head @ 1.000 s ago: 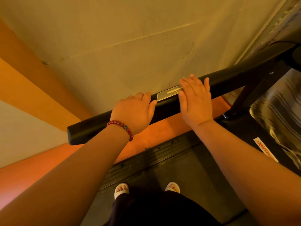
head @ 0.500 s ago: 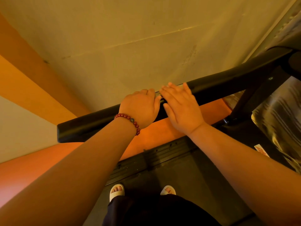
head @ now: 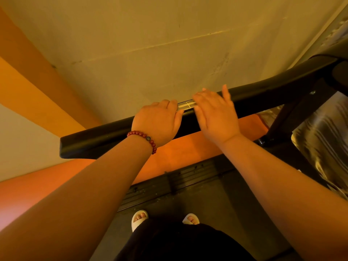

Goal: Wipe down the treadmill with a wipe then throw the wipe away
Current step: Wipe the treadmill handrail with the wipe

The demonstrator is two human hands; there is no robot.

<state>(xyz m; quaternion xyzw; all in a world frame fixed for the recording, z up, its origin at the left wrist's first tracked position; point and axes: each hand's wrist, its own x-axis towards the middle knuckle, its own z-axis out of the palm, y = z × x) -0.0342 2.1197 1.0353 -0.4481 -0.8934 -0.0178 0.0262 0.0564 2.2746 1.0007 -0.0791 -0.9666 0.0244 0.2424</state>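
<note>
Black handrail [head: 98, 142] of the treadmill [head: 288, 117] runs across the view, low at the left and rising toward the right. The left hand [head: 158, 119] lies on top of it near the middle, and its fingers [head: 169, 104] curl over the far edge, so this hand holds the handrail. Just beside it, the right hand [head: 216, 113] rests flat on the same bar with straight fingers, a little spread, holding nothing that I can see. This hand is blurred, and I cannot tell if a wipe is under the palm. Between the two hands a small pale metal sensor plate [head: 186, 105] shows on the bar.

On the left wrist sits a bracelet [head: 143, 137] of dark red beads. Below the forearms is the dark running belt [head: 216, 213], with a ribbed side rail [head: 178, 179] along its left edge. Two feet in white open slippers [head: 139, 217] stand on the belt, partly hidden by dark clothing. Behind the handrail there is a beige wall [head: 150, 34] and an orange floor [head: 28, 191]. At the right edge something shiny and striped [head: 320, 138] reflects light.
</note>
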